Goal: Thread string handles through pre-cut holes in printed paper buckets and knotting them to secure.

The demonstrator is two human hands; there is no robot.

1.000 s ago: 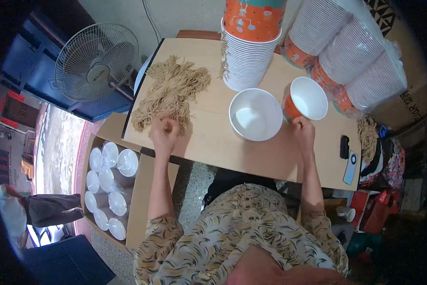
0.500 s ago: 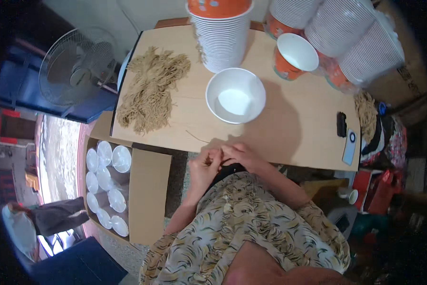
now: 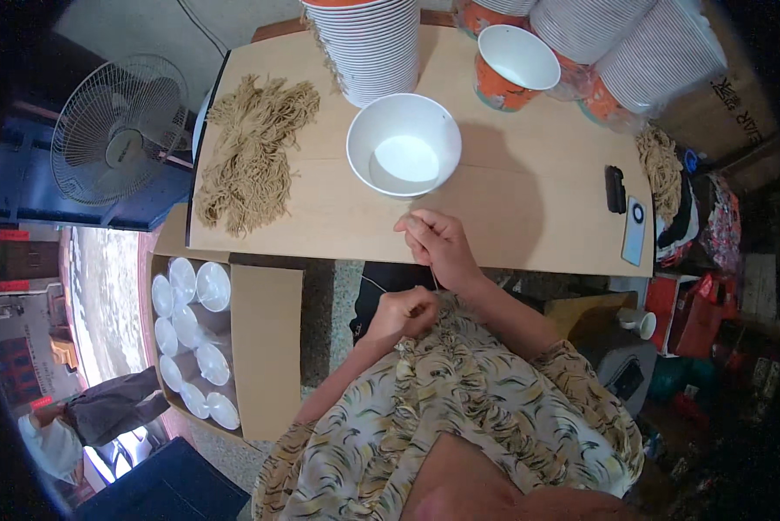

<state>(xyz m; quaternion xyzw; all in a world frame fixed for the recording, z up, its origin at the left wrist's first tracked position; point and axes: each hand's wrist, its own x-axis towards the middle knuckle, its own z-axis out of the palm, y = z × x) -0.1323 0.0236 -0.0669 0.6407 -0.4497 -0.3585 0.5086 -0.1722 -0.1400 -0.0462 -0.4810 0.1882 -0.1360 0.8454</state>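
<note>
Both of my hands are at the table's near edge, fingers closed. My left hand is curled low in front of my shirt, below the table edge. Higher up and to the right, my right hand is closed just over the edge. A thin beige cord runs down from the right hand toward the left; its ends inside the fingers are hidden. Just beyond my hands stands a white paper tub, open side up, with a small hole near its rim. At the left of the table lies a loose pile of beige cords.
A tall stack of tubs stands behind. At the right are an orange-patterned tub, bagged stacks, a black object and a remote. A carton of clear cups stands left below, near a fan. A person is outside.
My hands were together at the table edge and have drawn apart: the right went up and right, the left down toward me. The view has shifted, so the table sits slightly higher.
</note>
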